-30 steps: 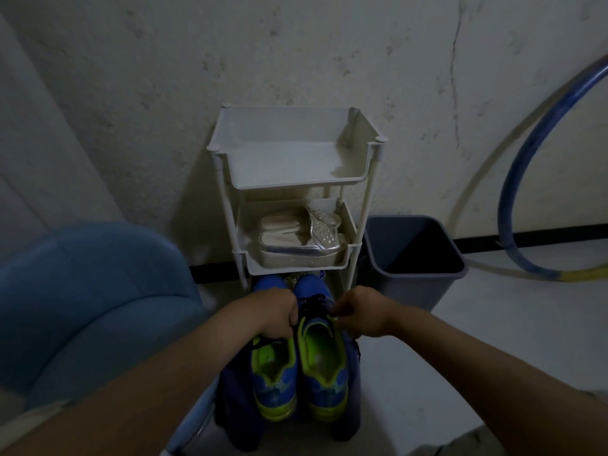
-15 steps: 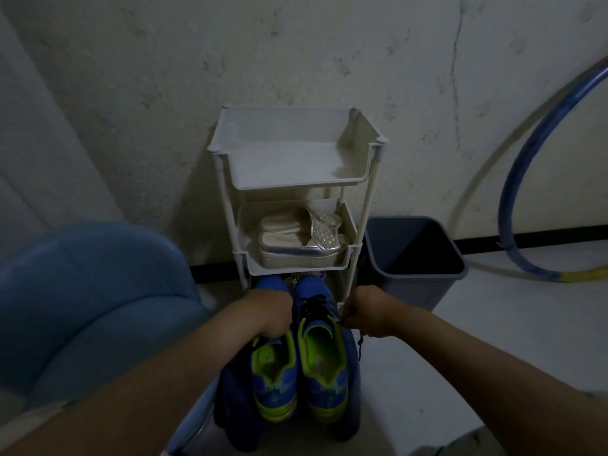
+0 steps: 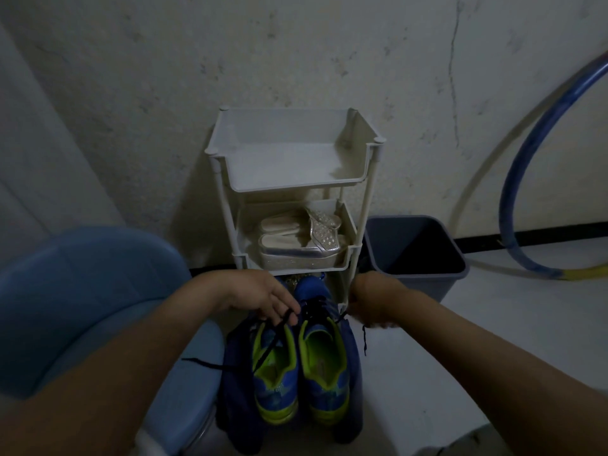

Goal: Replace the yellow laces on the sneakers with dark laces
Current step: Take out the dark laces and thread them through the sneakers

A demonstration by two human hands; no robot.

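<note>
The blue sneakers (image 3: 324,373) lie side by side on a dark cloth (image 3: 237,390) before the white rack (image 3: 286,187); the dark lace (image 3: 268,345) in the one nearer the right hand (image 3: 371,304) is drawn out both ways, the left hand (image 3: 263,297) with fingers curled loosely round one end, the right hand pinching the other. Uneven pulling could, I judge, slip an end out of its eyelet. The rack's middle tray holds silver sandals (image 3: 296,245); the grey bin (image 3: 424,274) beside it is too dark inside to read
</note>
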